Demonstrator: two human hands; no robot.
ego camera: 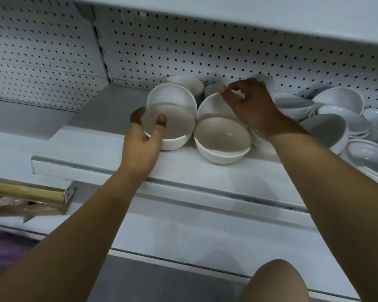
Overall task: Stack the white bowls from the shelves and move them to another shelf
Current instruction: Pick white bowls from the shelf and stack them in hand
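Several white bowls stand on a white shelf (109,147). My left hand (140,144) grips the rim of the front left bowl (175,127), thumb inside and fingers outside. A second bowl (170,94) leans tilted behind it. To the right sits another bowl (220,136), upright near the shelf's front. A tilted bowl (210,105) leans behind that one, and my right hand (251,105) pinches its upper rim with curled fingers. Something white shows behind this hand; I cannot make it out.
A loose pile of white bowls (336,101) fills the shelf's right end. A pegboard wall (183,51) closes the back, and an upper shelf (271,18) hangs overhead. A lower shelf (183,225) juts out below. A gold-coloured bar (31,192) is at the left.
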